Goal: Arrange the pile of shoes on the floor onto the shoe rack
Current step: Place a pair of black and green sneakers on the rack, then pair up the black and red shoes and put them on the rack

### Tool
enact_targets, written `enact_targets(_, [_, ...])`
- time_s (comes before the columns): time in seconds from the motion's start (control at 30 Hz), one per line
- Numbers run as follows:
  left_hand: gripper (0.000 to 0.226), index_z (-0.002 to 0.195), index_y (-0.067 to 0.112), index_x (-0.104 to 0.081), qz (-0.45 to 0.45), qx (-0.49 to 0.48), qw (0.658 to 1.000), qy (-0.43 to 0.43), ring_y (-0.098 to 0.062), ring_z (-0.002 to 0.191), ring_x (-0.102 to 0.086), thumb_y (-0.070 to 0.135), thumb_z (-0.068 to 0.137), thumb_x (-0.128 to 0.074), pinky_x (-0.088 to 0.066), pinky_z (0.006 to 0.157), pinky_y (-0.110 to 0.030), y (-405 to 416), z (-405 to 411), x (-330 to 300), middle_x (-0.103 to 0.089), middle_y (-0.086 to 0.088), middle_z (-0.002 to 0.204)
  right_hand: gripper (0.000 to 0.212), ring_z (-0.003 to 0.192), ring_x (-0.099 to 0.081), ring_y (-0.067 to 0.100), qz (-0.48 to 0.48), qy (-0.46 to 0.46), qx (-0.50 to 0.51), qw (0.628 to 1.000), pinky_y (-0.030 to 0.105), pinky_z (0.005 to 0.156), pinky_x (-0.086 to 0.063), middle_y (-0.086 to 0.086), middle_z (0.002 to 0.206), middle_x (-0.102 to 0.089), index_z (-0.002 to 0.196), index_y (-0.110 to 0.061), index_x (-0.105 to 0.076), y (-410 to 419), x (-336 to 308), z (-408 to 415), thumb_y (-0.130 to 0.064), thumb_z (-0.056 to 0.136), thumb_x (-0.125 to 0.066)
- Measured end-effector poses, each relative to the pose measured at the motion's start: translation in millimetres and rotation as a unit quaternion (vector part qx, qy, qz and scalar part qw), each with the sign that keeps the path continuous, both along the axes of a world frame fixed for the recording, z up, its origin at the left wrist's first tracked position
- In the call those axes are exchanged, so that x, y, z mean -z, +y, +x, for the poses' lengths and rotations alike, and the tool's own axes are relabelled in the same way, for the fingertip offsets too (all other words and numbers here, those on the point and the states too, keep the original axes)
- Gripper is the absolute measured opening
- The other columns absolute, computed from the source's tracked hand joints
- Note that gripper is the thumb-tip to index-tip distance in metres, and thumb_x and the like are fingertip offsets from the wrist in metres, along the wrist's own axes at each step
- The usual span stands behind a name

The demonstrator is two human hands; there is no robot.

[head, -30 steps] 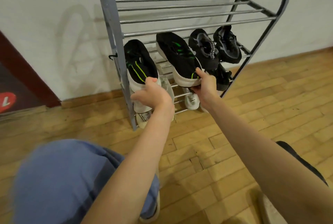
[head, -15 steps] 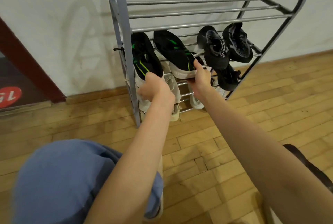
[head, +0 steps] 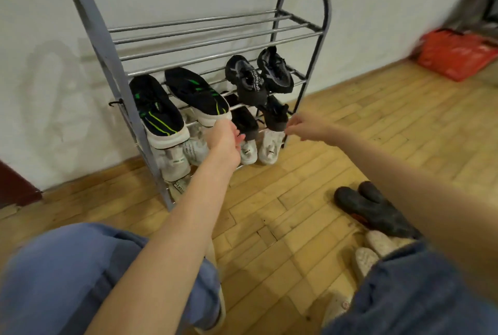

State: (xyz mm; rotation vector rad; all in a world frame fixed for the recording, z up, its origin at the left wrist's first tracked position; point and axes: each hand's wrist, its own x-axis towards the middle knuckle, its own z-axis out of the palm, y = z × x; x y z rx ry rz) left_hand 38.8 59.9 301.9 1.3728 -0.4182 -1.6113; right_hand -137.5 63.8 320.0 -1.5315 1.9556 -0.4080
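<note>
A metal shoe rack (head: 215, 51) stands against the white wall. On its second shelf lie two black shoes with green stripes (head: 159, 116) (head: 199, 94) and a dark grey pair (head: 258, 75). Black shoes (head: 244, 121) and white sneakers (head: 249, 150) sit on the shelves below. My left hand (head: 226, 140) hangs empty just below the heel of the right-hand striped shoe. My right hand (head: 304, 125) is empty too, fingers apart, in front of the rack's lower right. On the floor at the right lie a black pair (head: 369, 208) and light shoes (head: 374, 248).
The rack's top shelf holds nothing. A red bag (head: 455, 54) lies on the floor by the wall at far right. My blue-trousered knees (head: 67, 275) fill the bottom of the view. Wooden floor (head: 283, 213) stretches between me and the rack.
Both hands have let go of the striped shoes, which now rest on the second shelf. The hands drew back and to the right, and the view swung right, showing the shoes on the floor.
</note>
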Motion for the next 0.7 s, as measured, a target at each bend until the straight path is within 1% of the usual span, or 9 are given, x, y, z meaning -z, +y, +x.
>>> enact_targets(0.03, [0.017,0.093,0.009,-0.055,-0.024,0.047,0.999,-0.014,-0.016,0.065,-0.057,0.005,0.085,-0.041,-0.04,0.061,-0.028,3,-10,-8,-0.055,-0.004,0.078,0.035,0.11,-0.057,0.042,0.002,0.015,0.002,1.0,0.049,0.092,-0.05,0.032,0.116,-0.057,0.117,0.013,-0.057,9,-9,-15,-0.014,0.094,-0.054])
enact_targets(0.1, [0.011,0.084,0.01,-0.053,-0.07,0.132,0.988,-0.05,-0.016,0.064,-0.058,0.006,0.084,-0.043,-0.041,0.064,-0.028,11,-33,-25,-0.057,-0.003,0.073,0.034,0.106,-0.058,0.035,-0.003,0.041,0.013,0.999,0.042,0.09,-0.052,0.024,0.121,-0.057,0.121,0.006,-0.056,25,-20,-46,-0.017,0.096,-0.053])
enact_targets(0.17, [0.012,0.089,0.008,-0.054,-0.11,0.191,0.972,-0.082,-0.017,0.063,-0.059,0.007,0.083,-0.044,-0.043,0.064,-0.028,15,-56,-36,-0.06,-0.003,0.073,0.034,0.101,-0.057,0.027,-0.01,0.055,0.036,0.998,0.037,0.086,-0.053,0.015,0.121,-0.057,0.123,0.002,-0.056,40,-27,-76,-0.019,0.096,-0.054])
enact_targets(0.33, [0.011,0.09,0.006,-0.055,-0.138,0.29,0.935,-0.153,-0.018,0.062,-0.059,0.008,0.084,-0.046,-0.043,0.063,-0.027,18,-116,-27,-0.061,-0.007,0.075,0.033,0.109,-0.059,0.03,-0.001,0.053,0.094,0.994,0.04,0.091,-0.054,0.015,0.123,-0.058,0.123,0.003,-0.056,75,-16,-146,-0.017,0.097,-0.052])
enact_targets(0.4, [0.008,0.086,0.007,-0.055,-0.133,0.315,0.922,-0.181,-0.019,0.064,-0.06,0.007,0.084,-0.046,-0.044,0.065,-0.029,18,-138,-13,-0.06,-0.008,0.078,0.034,0.108,-0.058,0.028,0.017,0.047,0.118,0.992,0.037,0.09,-0.053,0.014,0.125,-0.057,0.125,0.002,-0.055,89,1,-172,-0.017,0.097,-0.052])
enact_targets(0.47, [0.013,0.093,0.004,-0.056,-0.132,0.338,0.907,-0.211,-0.021,0.067,-0.061,0.007,0.084,-0.047,-0.045,0.064,-0.03,16,-160,5,-0.06,-0.01,0.08,0.035,0.106,-0.057,0.026,0.042,0.035,0.141,0.989,0.034,0.087,-0.053,0.014,0.127,-0.056,0.126,0.001,-0.054,99,25,-199,-0.017,0.097,-0.052])
enact_targets(0.53, [0.014,0.095,0.002,-0.056,-0.132,0.362,0.888,-0.249,-0.021,0.067,-0.061,0.006,0.085,-0.047,-0.046,0.065,-0.031,11,-180,22,-0.06,-0.011,0.08,0.035,0.107,-0.059,0.029,0.066,0.031,0.17,0.983,0.037,0.09,-0.053,0.016,0.124,-0.057,0.126,0.003,-0.054,109,52,-224,-0.017,0.097,-0.052])
enact_targets(0.63, [0.009,0.079,0.005,-0.056,-0.15,0.397,0.848,-0.317,-0.025,0.076,-0.065,0.007,0.084,-0.049,-0.05,0.069,-0.033,-2,-210,46,-0.063,-0.014,0.086,0.036,0.109,-0.059,0.041,0.087,0.007,0.222,0.971,0.051,0.093,-0.051,0.028,0.12,-0.06,0.121,0.012,-0.057,119,100,-255,-0.013,0.095,-0.051])
enact_targets(0.7, [0.007,0.079,0.009,-0.056,-0.188,0.441,0.79,-0.381,-0.03,0.085,-0.068,0.011,0.082,-0.05,-0.054,0.076,-0.038,-8,-229,64,-0.066,-0.013,0.089,0.034,0.096,-0.061,0.043,0.1,-0.017,0.248,0.963,0.048,0.079,-0.053,0.034,0.108,-0.062,0.113,0.018,-0.058,128,138,-270,-0.009,0.094,-0.051])
